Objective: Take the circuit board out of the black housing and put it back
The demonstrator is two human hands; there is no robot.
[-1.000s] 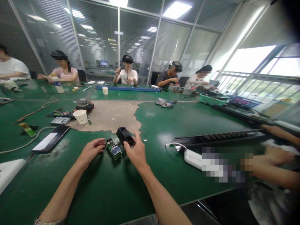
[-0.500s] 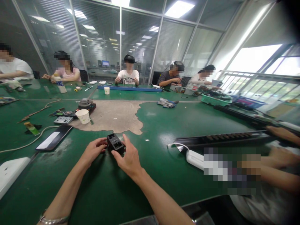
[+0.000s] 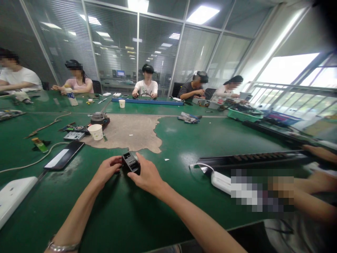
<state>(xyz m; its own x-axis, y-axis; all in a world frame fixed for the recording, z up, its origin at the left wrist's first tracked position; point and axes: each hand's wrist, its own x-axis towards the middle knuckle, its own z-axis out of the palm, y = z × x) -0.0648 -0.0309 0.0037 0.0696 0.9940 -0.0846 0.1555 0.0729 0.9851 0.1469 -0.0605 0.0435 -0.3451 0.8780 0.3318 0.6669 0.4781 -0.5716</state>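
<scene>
At lower centre, a black housing (image 3: 131, 162) now apparently hides the circuit board. Right grip (image 3: 149, 173) clamps the housing; left grip (image 3: 107, 168), unclear.

Window (image 3: 292, 66) blown out at 2 o'clock, ceiling panel (image 3: 202, 14) glaring at 1; neighbour's forearm (image 3: 310, 200) at 4 blurred, edges stretched.

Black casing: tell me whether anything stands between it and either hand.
Nothing visible does. The right hand grips the black casing on its right side. The left hand has its fingers right beside the opposite side; whether they touch it is unclear. The nearer paper cup stands farther off to the left, out of the way.
</scene>
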